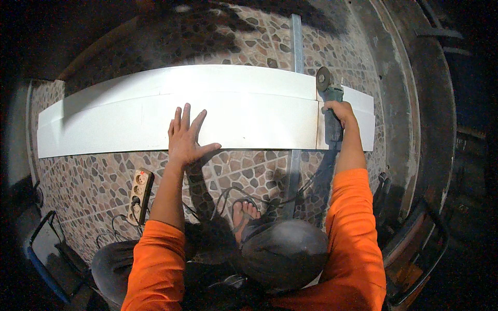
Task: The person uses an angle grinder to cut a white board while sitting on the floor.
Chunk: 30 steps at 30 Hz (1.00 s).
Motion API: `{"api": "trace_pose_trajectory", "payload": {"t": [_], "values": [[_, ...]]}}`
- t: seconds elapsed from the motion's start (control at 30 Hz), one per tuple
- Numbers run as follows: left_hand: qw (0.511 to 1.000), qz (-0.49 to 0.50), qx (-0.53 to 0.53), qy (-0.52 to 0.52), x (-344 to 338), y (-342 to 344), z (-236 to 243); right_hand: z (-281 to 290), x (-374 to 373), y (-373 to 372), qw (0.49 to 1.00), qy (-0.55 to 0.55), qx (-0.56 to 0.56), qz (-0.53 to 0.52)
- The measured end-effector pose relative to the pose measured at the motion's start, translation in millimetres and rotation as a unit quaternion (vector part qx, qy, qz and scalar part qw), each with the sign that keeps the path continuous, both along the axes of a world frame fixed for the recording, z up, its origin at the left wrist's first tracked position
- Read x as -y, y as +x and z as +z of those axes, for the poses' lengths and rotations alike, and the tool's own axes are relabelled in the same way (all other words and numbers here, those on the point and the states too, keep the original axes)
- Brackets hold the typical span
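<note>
A long white panel (244, 119) lies across the floor in front of me, with a lengthwise seam along it. My left hand (188, 136) rests on it near the front edge, fingers spread and holding nothing. Toward the panel's right end, my right hand (341, 111) is wrapped round the body of an angle grinder (333, 129). The grinder's disc (322, 79) points away from me, beside a thin brownish line (317, 122) that crosses the panel. From this view I cannot tell whether the disc touches the panel.
A metal bar (296, 44) runs under the panel, showing on both sides. A power strip (139, 192) with a plug and dark cables lies near my left forearm. My foot (243, 215) stands on the stone-patterned floor (228, 173). Metal-framed objects (423, 243) stand at the lower right.
</note>
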<state>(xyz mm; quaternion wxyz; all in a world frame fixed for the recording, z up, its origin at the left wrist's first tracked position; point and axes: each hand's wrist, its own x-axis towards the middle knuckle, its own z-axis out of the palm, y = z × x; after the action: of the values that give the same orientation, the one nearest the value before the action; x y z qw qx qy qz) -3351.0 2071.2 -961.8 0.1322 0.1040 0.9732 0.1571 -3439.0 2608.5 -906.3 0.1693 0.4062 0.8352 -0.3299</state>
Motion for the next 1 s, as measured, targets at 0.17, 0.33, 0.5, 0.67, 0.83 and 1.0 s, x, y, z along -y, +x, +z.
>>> {"api": "trace_pose_trajectory", "payload": {"t": [0.17,0.33,0.5,0.67,0.83,1.0], "values": [[1.0,0.003,0.0,-0.005,3.0,1.4,-1.3,-4.8,2.7,-2.9,1.0,-0.007,0.005,-0.001],[1.0,0.003,-0.002,-0.001,0.6,1.1,-2.9,-4.7,-6.0,-6.4,1.0,-0.012,0.005,0.0],[1.0,0.003,0.001,-0.008,1.8,1.5,-2.2,1.1,0.6,-8.7,1.0,-0.016,0.021,0.011],[1.0,0.004,0.003,-0.013,2.6,1.1,-2.0,10.1,10.9,-8.7,0.999,-0.025,0.025,0.013],[1.0,0.003,0.006,-0.015,3.7,1.1,-2.4,10.2,15.1,-12.1,0.999,-0.023,0.033,-0.007],[1.0,0.003,0.011,-0.019,3.2,1.1,-2.6,0.6,7.4,-11.6,0.999,-0.011,0.033,-0.006]]}}
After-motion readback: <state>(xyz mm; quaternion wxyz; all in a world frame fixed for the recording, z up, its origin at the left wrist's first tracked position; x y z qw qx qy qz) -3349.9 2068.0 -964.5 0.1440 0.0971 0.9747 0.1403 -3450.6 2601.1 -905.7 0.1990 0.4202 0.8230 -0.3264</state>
